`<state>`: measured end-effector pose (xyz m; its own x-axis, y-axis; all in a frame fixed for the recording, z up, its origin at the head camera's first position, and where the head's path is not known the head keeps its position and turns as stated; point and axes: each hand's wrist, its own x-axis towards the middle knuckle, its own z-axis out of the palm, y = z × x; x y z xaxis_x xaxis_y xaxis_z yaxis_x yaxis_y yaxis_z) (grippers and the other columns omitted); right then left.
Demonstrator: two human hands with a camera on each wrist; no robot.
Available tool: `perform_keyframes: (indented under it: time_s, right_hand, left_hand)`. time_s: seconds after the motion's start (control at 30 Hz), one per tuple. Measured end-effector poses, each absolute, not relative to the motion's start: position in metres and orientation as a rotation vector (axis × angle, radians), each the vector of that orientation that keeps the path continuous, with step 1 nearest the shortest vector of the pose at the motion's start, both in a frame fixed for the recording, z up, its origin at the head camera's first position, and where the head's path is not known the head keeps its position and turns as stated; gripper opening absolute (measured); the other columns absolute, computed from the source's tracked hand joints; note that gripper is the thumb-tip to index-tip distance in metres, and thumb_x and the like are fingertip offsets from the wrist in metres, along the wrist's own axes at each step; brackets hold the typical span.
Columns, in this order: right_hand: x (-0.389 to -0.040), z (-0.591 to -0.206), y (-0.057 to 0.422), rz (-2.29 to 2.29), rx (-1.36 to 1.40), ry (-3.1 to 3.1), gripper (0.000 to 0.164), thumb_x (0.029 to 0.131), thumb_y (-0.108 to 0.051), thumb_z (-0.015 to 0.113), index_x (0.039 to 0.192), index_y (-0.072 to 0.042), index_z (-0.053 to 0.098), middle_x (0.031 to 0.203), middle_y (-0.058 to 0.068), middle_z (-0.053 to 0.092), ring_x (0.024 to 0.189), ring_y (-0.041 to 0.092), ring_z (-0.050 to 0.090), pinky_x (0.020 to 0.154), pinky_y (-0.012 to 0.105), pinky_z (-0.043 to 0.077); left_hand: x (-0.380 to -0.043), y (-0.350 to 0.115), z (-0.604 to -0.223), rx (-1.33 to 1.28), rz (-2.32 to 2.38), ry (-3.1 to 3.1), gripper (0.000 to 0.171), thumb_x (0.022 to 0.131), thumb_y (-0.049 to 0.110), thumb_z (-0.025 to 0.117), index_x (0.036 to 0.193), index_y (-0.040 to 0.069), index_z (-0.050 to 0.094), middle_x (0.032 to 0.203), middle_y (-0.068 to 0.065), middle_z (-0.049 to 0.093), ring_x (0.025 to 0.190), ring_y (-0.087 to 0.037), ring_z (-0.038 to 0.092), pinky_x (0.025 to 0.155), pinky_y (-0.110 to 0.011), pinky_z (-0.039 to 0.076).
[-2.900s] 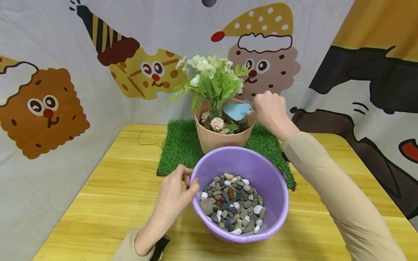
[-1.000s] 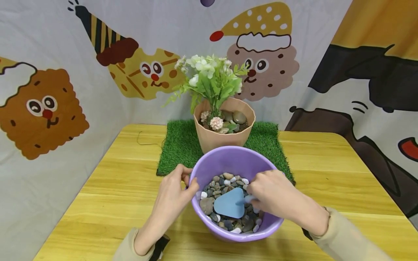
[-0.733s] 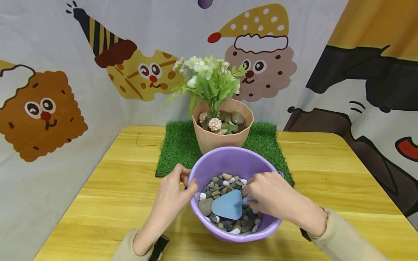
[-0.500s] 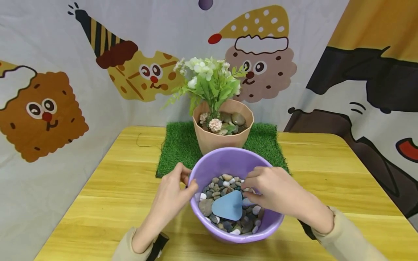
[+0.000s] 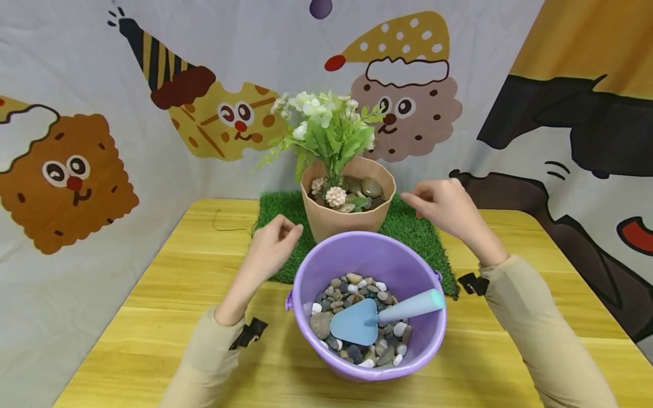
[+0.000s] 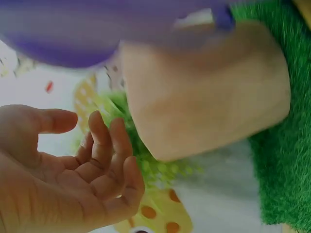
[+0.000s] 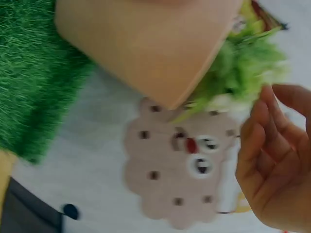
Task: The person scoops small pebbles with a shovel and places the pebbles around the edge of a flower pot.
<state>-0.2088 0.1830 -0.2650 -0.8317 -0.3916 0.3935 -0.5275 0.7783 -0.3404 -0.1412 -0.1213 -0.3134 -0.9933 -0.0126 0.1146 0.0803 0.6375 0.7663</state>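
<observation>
A purple bucket [image 5: 357, 249] stands at the near side of the table, with small pebbles [image 5: 352, 354] in its bottom. On the pebbles lies a blue trowel [image 5: 357, 322], its pale handle leaning toward the right rim. My left hand [image 5: 272, 246] hovers left of the bucket's far side, fingers loosely curled, holding nothing. To the right of the flower pot [image 5: 347, 221] my right hand [image 5: 449, 207] is in the air, also with nothing in it. White flowers [image 5: 318, 107], pale pink blooms and larger stones [image 5: 371, 187] fill the pot.
Under the pot lies a green turf mat [image 5: 418, 226] on the wooden table [image 5: 178, 283]. A thin dark wire [image 5: 224, 229] lies on the table's left. A cartoon-printed cloth [image 5: 285, 45] hangs behind.
My right hand has let go of the trowel, leaving it in the bucket, and risen toward the pot's right. My left hand has come off the bucket rim and moved up.
</observation>
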Motion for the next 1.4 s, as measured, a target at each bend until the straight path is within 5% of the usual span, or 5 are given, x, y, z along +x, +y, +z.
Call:
perform_keyframes:
  time_s: [0.47,0.73,1.0,1.4]
  right_hand:
    - [-0.288,-0.303,0.172,0.85,0.297,-2.949,0.037,0.092,-0.04,0.054,0.079,-0.006,0.06,0.062,0.007,0.061,0.057,0.017,0.054,0.053,0.028,0.042]
    - [-0.294,-0.316,0.171,1.088,0.21,-2.933,0.035,0.093,-0.036,0.051,0.08,-0.005,0.059,0.055,0.001,0.056,0.051,0.014,0.052,0.053,0.026,0.045]
    - [-0.296,-0.326,0.168,1.549,0.218,-2.84,0.027,0.094,-0.026,0.048,0.078,-0.005,0.048,0.054,-0.004,0.049,0.05,0.008,0.048,0.048,0.023,0.043]
    - [-0.297,-0.332,0.164,1.807,0.165,-2.781,0.02,0.093,-0.022,0.044,0.079,-0.009,0.04,0.057,-0.003,0.046,0.052,0.009,0.046,0.049,0.022,0.042]
  left_hand:
    - [-0.243,-0.123,-0.317,0.153,-1.299,-2.895,0.043,0.095,0.048,0.038,0.083,0.01,0.055,0.082,-0.01,0.063,0.075,-0.023,0.055,0.064,-0.029,0.04]
    - [-0.259,-0.121,-0.321,0.105,-1.38,-2.893,0.04,0.091,0.049,0.044,0.072,0.014,0.051,0.078,-0.009,0.062,0.07,-0.021,0.053,0.061,-0.028,0.04]
    - [-0.263,-0.119,-0.324,0.132,-1.454,-2.868,0.032,0.089,0.04,0.045,0.085,0.011,0.057,0.086,-0.01,0.064,0.08,-0.022,0.058,0.068,-0.026,0.041]
    - [-0.263,-0.12,-0.325,0.125,-1.574,-2.817,0.025,0.091,0.035,0.047,0.082,0.013,0.051,0.081,-0.005,0.06,0.078,-0.019,0.058,0.068,-0.025,0.042]
